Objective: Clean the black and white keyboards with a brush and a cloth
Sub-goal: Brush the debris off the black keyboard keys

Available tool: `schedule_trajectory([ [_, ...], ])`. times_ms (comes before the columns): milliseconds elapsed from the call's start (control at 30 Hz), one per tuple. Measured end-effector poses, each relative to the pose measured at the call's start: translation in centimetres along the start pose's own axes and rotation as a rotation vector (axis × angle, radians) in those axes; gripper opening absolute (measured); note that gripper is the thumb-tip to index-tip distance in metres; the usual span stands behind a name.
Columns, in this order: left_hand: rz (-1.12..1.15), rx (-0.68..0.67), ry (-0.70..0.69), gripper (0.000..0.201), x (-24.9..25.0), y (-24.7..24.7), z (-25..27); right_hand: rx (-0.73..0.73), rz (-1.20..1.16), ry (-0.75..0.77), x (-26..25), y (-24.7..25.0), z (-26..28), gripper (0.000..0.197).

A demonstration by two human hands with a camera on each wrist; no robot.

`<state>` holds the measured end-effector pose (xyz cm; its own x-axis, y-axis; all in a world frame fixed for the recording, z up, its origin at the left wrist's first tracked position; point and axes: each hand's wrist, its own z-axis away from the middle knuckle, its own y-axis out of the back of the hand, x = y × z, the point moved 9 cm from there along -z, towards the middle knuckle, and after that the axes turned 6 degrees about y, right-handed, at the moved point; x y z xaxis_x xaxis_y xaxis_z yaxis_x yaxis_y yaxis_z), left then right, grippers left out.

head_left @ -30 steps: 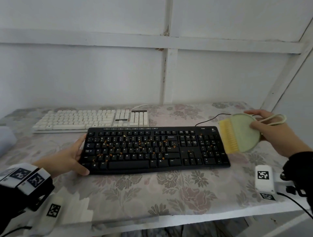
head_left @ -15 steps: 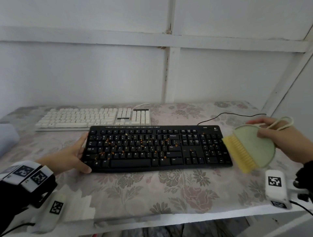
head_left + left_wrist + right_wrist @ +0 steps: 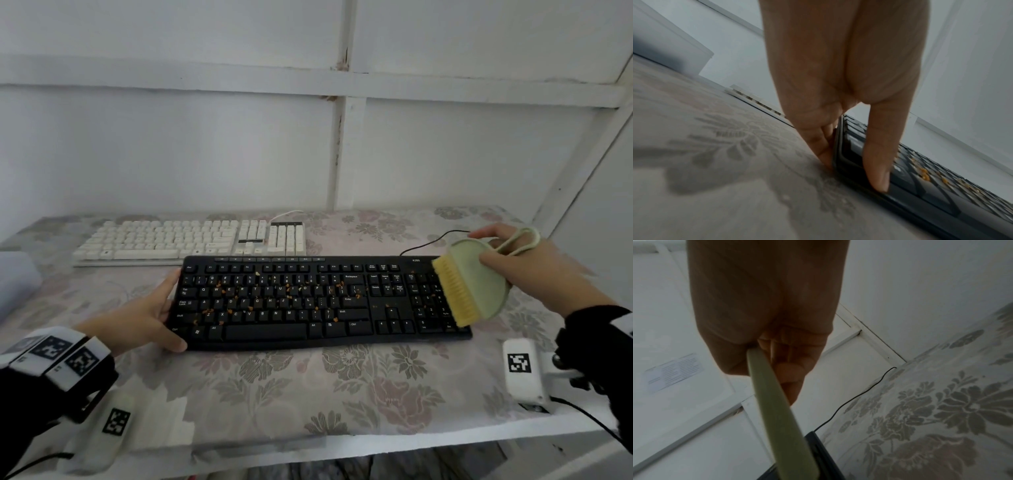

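The black keyboard (image 3: 308, 308) lies across the flowered table with orange crumbs (image 3: 287, 287) scattered over its letter keys. My left hand (image 3: 161, 311) holds its left end, thumb on the near corner and fingers along the side edge (image 3: 920, 191). My right hand (image 3: 534, 270) grips a pale green brush (image 3: 479, 277) with a loop handle. Its yellow bristles (image 3: 454, 291) sit over the number pad at the keyboard's right end. The brush's thin edge (image 3: 774, 402) shows in the right wrist view. The white keyboard (image 3: 171, 240) lies behind, at the back left. No cloth is in view.
A black cable (image 3: 431, 240) runs from the black keyboard toward the back right. A pale box (image 3: 17, 281) stands at the far left. The white wall rises just behind the keyboards. The flowered tablecloth (image 3: 308, 387) stretches to the front edge.
My right hand has carried the brush leftward from beside the keyboard onto its right end. The left hand has kept its hold on the left end.
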<state>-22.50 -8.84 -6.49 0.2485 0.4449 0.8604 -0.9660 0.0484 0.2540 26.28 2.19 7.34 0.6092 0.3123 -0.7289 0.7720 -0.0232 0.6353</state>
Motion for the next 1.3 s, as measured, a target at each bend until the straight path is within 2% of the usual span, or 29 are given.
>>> schedule_trajectory([
  [167, 0.014, -0.004, -0.02, 0.138, 0.3, -0.3, 0.2, -0.101, 0.042, -0.046, 0.7, -0.4, 1.4, 0.022],
  [233, 0.01, -0.008, -0.02, 0.137, 0.3, -0.3, 0.2, -0.076, 0.04, -0.048, 0.6, 0.2, 1.0, 0.023],
  [367, 0.011, -0.018, -0.014, 0.138, 0.3, -0.3, 0.3, 0.085, -0.026, -0.02, -0.3, 1.3, -0.4, 0.024],
  [467, 0.015, -0.029, -0.025, 0.142, 0.4, -0.5, 0.3, 0.118, -0.048, -0.015, -0.5, 0.7, -0.7, 0.025],
  [567, 0.017, -0.022, -0.032, 0.136, 0.5, -0.5, 0.4, 0.154, -0.069, -0.004, -0.8, 0.6, -0.3, 0.025],
  [800, 0.002, -0.003, -0.022, 0.139, 0.5, -0.4, 0.4, 0.103, 0.037, 0.009, -1.2, 0.4, 0.0, 0.027],
  [1133, 0.007, -0.008, -0.02, 0.136, 0.6, -0.6, 0.5, 0.157, -0.014, 0.043, -2.1, 0.5, 0.3, 0.029],
  [1300, 0.002, -0.009, -0.019, 0.138, 0.5, -0.5, 0.5, 0.099, -0.009, 0.024, -2.4, -1.1, -0.1, 0.03],
])
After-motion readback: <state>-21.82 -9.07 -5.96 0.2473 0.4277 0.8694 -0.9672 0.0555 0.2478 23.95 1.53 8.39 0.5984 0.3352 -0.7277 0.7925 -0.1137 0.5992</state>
